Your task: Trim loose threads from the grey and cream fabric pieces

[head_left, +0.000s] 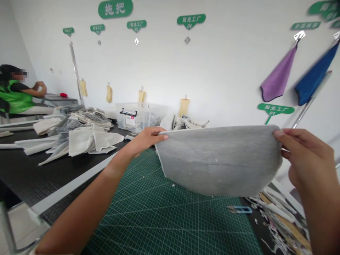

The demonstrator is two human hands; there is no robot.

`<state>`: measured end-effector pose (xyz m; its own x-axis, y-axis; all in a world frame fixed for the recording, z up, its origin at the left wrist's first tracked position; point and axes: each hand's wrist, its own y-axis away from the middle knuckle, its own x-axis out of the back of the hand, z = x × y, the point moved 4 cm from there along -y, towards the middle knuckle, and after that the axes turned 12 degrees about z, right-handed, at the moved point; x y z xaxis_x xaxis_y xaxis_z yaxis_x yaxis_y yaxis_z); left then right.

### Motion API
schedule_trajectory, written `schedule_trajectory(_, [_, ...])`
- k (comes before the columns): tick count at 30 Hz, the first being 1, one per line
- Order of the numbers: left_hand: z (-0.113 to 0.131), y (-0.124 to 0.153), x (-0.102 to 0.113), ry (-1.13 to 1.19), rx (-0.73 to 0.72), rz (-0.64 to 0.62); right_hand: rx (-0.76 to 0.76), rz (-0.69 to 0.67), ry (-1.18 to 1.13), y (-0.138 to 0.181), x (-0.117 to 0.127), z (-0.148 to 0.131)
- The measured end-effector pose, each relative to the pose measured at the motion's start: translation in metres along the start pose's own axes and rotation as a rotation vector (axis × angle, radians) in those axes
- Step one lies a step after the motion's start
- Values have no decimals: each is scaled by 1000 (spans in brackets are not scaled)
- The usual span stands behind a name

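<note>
A grey piece of cloth is stretched by its top edge between my two hands, its lower edge hanging in a curve above the green cutting mat. My left hand pinches the cloth's upper left corner between thumb and fingers. At the upper right corner, my right hand grips it the same way. Blue-handled thread snips lie at the mat's right edge, below the cloth and apart from both hands.
Grey and white cloths are heaped on the black table at left. Behind stands a clear plastic box. Scraps and strips lie at right. A person in a green vest sits far left. Purple cloth hangs on the wall.
</note>
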<state>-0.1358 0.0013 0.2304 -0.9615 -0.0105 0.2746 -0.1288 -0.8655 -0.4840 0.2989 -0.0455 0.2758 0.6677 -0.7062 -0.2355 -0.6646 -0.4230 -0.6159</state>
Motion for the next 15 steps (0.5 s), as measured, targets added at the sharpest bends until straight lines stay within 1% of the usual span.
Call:
schedule_trajectory(2, [4, 3, 7, 104, 16, 36, -32, 2, -46, 0, 7, -4])
schedule_trajectory(5, [7, 7, 11, 167, 30, 8, -67, 8, -70, 1, 16, -5])
schedule_trajectory(7, [8, 9, 12, 169, 24, -13, -92, -9, -72, 1, 21, -3])
schedule_trajectory(11, [11, 13, 14, 122, 2, -11, -132, -35, -79, -3, 30, 3])
schedule_trajectory(15, [13, 13, 13, 70, 20, -57, -160, -41, -60, -8, 38, 6])
